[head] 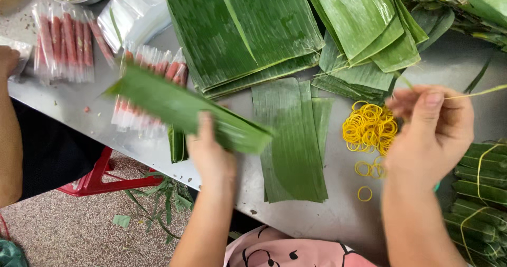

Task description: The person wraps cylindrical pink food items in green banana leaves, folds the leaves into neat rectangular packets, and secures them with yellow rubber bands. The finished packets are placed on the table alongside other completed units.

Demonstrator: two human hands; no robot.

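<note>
Your left hand (211, 158) closes its fingers around a long banana-leaf-wrapped roll (185, 108), lifting it level above the desk (338, 214), while your right hand (430, 135) pinches a yellow rubber band (475, 93) stretched taut beyond its fingertips, the heap of bands (369, 129) just beside them.

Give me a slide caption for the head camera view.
Left hand holds a leaf-wrapped roll; right hand stretches a rubber band.

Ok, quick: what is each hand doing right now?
Left hand: closed on a long leaf-wrapped roll.
Right hand: fingers pinched on a thin green strip.
</note>
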